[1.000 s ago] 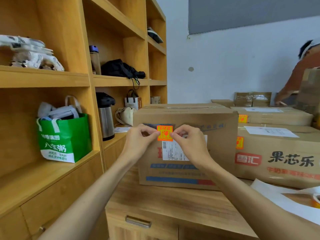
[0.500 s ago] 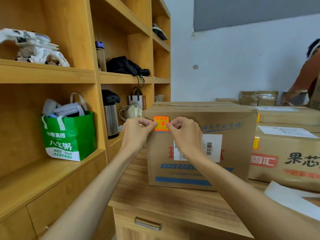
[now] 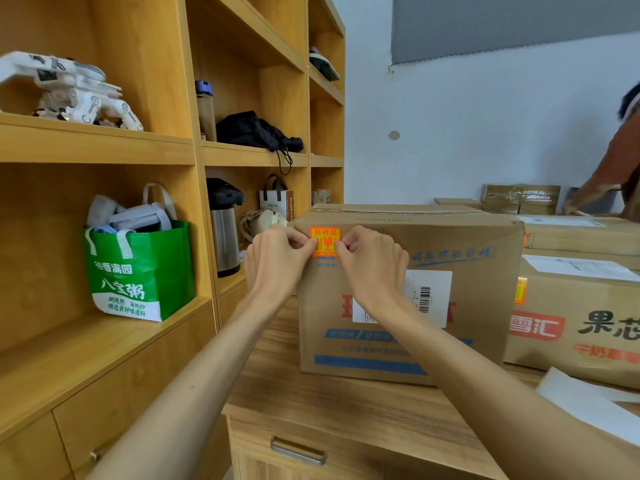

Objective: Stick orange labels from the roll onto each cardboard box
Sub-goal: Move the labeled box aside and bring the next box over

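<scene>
Two pinches: left hand point(image 3: 277, 261), right hand point(image 3: 372, 263) grip square orange label point(image 3: 325, 241) on brown cardboard box point(image 3: 450, 244); uneven press risks crease.

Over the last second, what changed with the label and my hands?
The left hand and right hand carried the orange label up and left across the cardboard box, from the white shipping label to the top left corner. Both still pinch its sides; the box stayed put.
</scene>
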